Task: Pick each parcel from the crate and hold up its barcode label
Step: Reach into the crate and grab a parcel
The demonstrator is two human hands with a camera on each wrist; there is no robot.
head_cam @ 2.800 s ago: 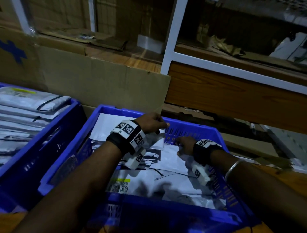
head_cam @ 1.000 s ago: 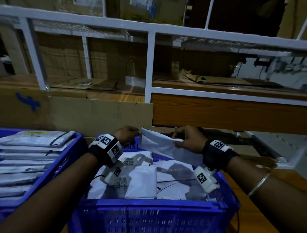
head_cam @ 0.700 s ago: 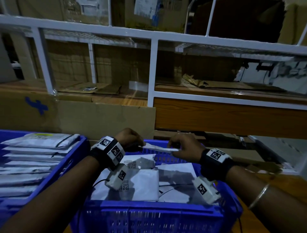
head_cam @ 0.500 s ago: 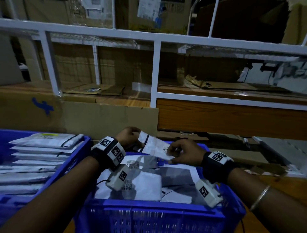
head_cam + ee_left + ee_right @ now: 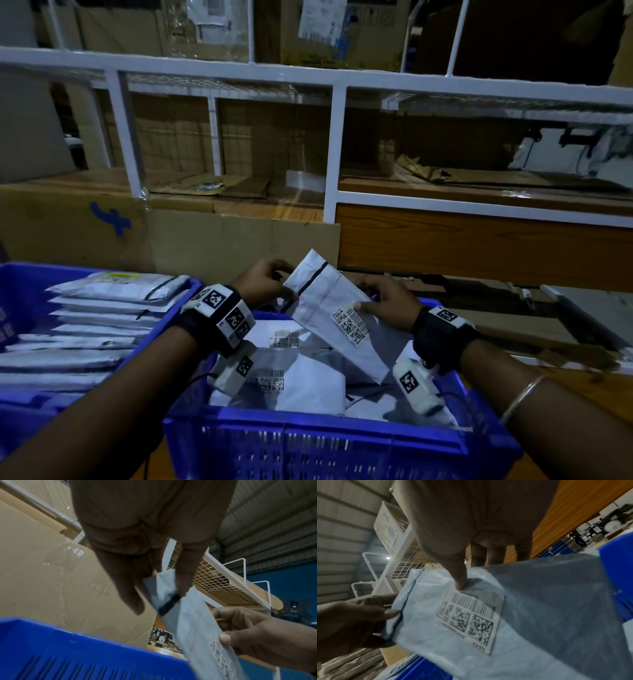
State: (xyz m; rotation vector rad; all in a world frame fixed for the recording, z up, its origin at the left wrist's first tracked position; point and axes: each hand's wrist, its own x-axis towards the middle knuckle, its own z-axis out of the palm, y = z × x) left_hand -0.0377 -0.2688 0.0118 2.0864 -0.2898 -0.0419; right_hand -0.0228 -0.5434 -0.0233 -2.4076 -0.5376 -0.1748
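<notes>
- Here, a person holds a grey-white parcel [image 5: 337,317] between both hands above a blue crate [image 5: 308,442], the mailer tilted with its upper end toward the left hand [image 5: 265,279] and its lower end dipping back toward the crate.
- The left hand pinches the parcel's upper corner, thumb on one face and fingers behind, right at the black seal strip [image 5: 310,281] that crosses the flap.
- The right hand [image 5: 388,301] grips the long right edge at mid-length; its thumb lies on the front face, touching the top edge of the barcode label [image 5: 350,321], while the other fingers curl behind the bag.
- Both hands are thus clamped on the same parcel, which hangs clear of the crate's contents.
- The parcel is a flat, soft plastic mailer, slightly crinkled, with a folded flap at its top.
- Its label, seen sharply from the right wrist camera [image 5: 469,619], is a white rectangle carrying a linear barcode above three square matrix codes and a line of small print too blurred to read.
- More pale parcels [image 5: 301,377] lie flat in the crate below, two showing their own labels.
- A second blue crate [image 5: 24,294] at the left holds a stack of similar mailers [image 5: 102,325].
- White-framed shelving [image 5: 332,150] and brown cardboard [image 5: 171,236] stand behind.
</notes>
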